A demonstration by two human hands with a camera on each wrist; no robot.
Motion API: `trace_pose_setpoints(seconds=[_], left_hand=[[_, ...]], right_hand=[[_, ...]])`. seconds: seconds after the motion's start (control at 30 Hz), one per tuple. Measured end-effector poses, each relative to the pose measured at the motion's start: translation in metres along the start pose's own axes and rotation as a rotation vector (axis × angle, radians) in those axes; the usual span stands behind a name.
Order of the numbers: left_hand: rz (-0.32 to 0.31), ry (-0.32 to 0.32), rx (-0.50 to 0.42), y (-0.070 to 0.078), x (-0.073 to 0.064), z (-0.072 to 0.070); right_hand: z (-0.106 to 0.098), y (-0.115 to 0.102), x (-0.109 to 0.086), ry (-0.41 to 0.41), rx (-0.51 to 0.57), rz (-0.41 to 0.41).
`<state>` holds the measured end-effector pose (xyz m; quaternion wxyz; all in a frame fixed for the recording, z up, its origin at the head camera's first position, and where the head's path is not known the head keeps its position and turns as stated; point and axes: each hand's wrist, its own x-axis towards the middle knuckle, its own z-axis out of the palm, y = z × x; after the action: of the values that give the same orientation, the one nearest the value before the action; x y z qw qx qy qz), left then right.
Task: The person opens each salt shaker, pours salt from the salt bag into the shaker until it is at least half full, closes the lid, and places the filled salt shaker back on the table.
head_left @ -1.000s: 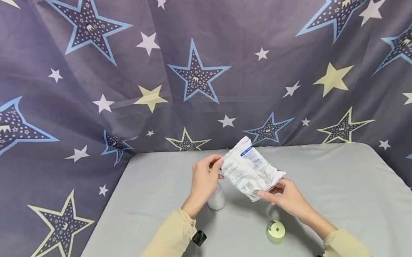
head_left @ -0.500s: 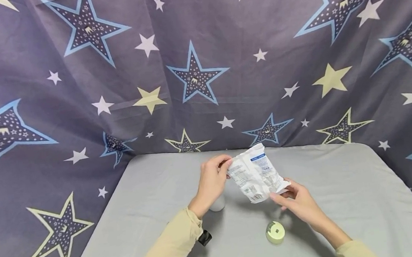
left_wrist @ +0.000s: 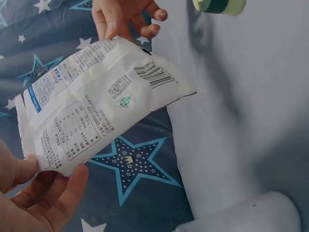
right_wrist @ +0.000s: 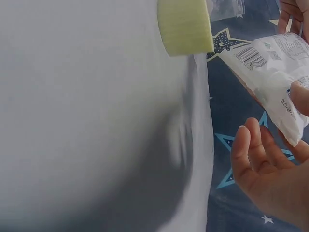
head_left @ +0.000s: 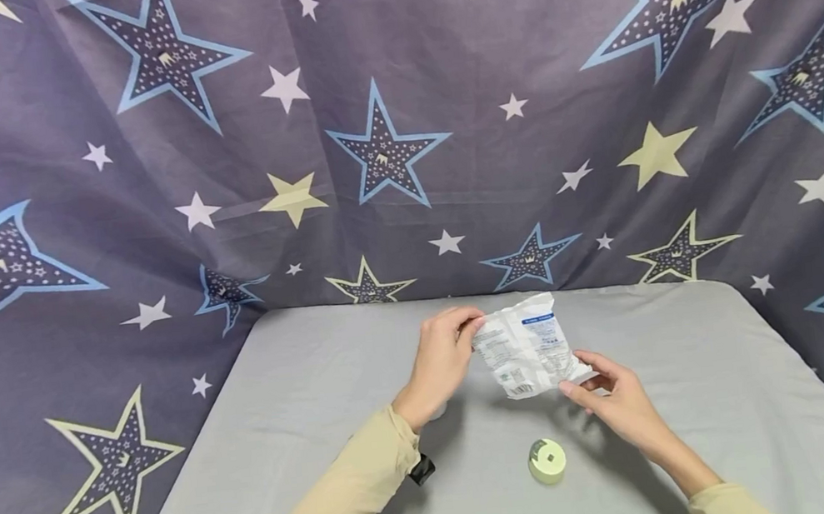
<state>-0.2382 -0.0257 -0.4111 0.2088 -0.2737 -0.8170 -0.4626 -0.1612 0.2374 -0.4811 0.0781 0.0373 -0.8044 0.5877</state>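
A white plastic packet (head_left: 523, 346) with printed text, a blue stripe, a barcode and a QR code is held up above the bed-like grey surface. My left hand (head_left: 444, 358) pinches its upper left corner between thumb and fingers; the left wrist view shows that grip close up. At the lower right corner my right hand (head_left: 620, 407) pinches the packet, thumb in front, with its other fingers spread loosely in the right wrist view. Below, between the hands, lies a round pale green lid (head_left: 547, 461), its ribbed side (right_wrist: 186, 26) facing the right wrist camera.
A see-through container (right_wrist: 226, 8) stands behind the lid in the right wrist view; in the head view my left wrist hides most of it. Grey cloth (head_left: 305, 385) covers the surface. A dark star-printed curtain (head_left: 394, 234) hangs along its back and sides.
Both hands have carried the packet to the right, and it has turned slightly clockwise. My left wrist now covers most of the container seen earlier. The lid stays where it was.
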Motion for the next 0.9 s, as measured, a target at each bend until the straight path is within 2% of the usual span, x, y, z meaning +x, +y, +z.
trace_pose_setpoints(seconds=[0.2, 0.37, 0.63, 0.77, 0.9], left_hand=[[-0.002, -0.022, -0.002, 0.005, 0.004, 0.007], [0.013, -0.064, 0.027, 0.008, 0.007, 0.013], [-0.009, -0.089, 0.029, 0.012, 0.008, 0.025], [-0.03, -0.095, 0.029, 0.016, 0.01, 0.032], [-0.054, -0.1, 0.002, 0.02, 0.012, 0.038]], right_hand=[[-0.011, 0.001, -0.001, 0.015, -0.109, -0.064], [-0.017, 0.002, 0.0, 0.028, -0.167, -0.112], [-0.02, 0.008, 0.001, 0.052, -0.31, -0.209], [-0.021, 0.01, 0.001, 0.041, -0.374, -0.221], [-0.023, 0.011, 0.001, 0.038, -0.383, -0.214]])
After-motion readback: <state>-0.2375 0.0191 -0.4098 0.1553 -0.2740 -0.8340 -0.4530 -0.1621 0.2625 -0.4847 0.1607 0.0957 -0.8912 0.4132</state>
